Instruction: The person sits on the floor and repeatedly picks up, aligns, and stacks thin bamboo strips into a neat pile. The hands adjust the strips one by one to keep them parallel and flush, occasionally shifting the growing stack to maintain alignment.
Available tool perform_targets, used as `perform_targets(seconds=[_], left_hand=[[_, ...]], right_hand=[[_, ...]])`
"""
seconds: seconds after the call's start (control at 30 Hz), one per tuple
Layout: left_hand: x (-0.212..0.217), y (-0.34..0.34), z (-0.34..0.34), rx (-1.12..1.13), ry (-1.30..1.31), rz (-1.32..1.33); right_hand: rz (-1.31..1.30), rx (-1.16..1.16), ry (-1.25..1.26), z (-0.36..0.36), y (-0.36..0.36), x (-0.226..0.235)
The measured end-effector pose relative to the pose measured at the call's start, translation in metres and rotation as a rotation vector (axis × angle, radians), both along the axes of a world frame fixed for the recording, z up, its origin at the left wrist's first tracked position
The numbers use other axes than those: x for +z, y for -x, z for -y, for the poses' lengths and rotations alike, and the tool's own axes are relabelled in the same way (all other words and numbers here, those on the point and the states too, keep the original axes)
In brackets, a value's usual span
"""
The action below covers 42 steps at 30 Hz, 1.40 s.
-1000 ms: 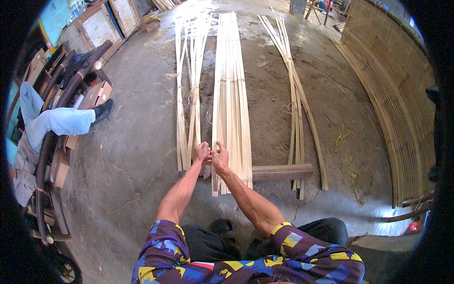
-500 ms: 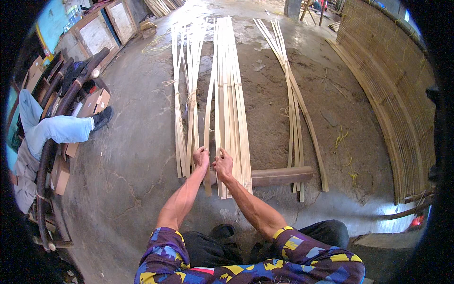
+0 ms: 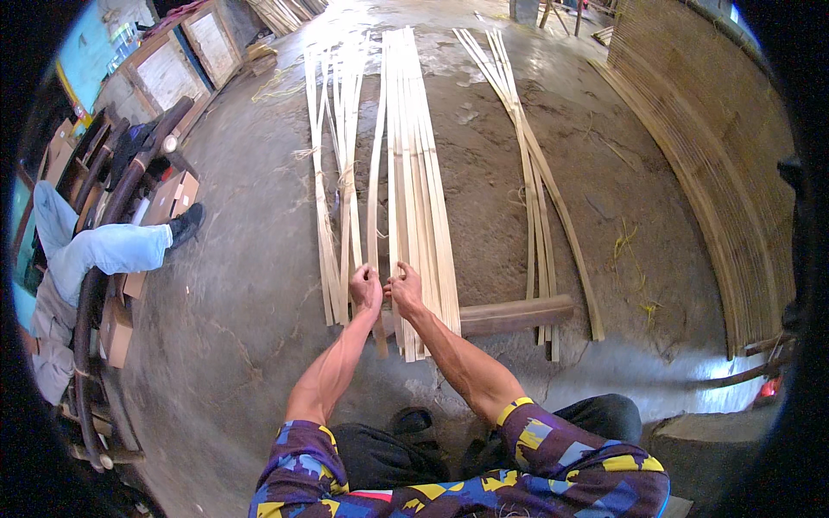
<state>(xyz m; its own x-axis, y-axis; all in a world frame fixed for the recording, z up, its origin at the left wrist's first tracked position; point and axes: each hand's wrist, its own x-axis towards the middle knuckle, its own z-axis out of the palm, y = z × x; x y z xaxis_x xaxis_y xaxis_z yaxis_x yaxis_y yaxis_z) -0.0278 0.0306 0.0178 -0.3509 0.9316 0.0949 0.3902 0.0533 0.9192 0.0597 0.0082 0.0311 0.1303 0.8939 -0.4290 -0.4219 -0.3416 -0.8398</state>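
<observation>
Long, pale bamboo strips (image 3: 419, 190) lie side by side on the floor in front of me, their near ends resting across a dark wooden beam (image 3: 518, 316). One separate strip (image 3: 375, 173) runs along the row's left side with a narrow gap between. My left hand (image 3: 366, 289) is closed at this separate strip, thumb and fingers pinched on it. Close by on the right, my right hand (image 3: 405, 291) has its fingers curled over the row's left edge strip. Both hands are near the beam, and the fingers partly hide the strips beneath them.
Loose strips (image 3: 318, 198) lie left of the row, and more crossed strips (image 3: 531, 164) lie to its right. A large woven bamboo screen (image 3: 691, 164) stands at the right. At the left, a person's leg (image 3: 129, 245) extends from a bench beside cardboard boxes (image 3: 173, 197).
The view has shifted slightly. Both hands stay close together at the strips, with the right hand's fingers slightly rearranged. The strips lie much as before.
</observation>
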Motion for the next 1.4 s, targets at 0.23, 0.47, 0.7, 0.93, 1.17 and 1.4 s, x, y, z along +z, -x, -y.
perform_targets(seconds=[0.23,0.47,0.7,0.93,1.17,1.4], left_hand=[[0.025,0.002,0.002,-0.134,0.119,-0.198],[0.003,0.014,0.009,-0.163,0.141,-0.275],[-0.002,0.014,0.016,-0.386,0.157,0.131],[-0.014,0.013,0.020,-0.458,0.156,-0.165],[-0.045,0.023,-0.005,-0.393,0.492,0.507],[-0.051,0.038,-0.015,-0.348,0.526,0.635]], right_hand=[[0.052,-0.021,0.007,0.018,0.014,-0.011],[0.089,-0.014,-0.076,0.019,0.023,-0.037],[0.783,-0.308,-0.645,-0.005,0.027,0.030],[0.415,-0.047,-0.265,-0.001,0.022,0.060],[0.428,-0.005,-0.064,0.013,0.032,0.019],[0.332,-0.062,-0.039,0.037,0.044,0.016]])
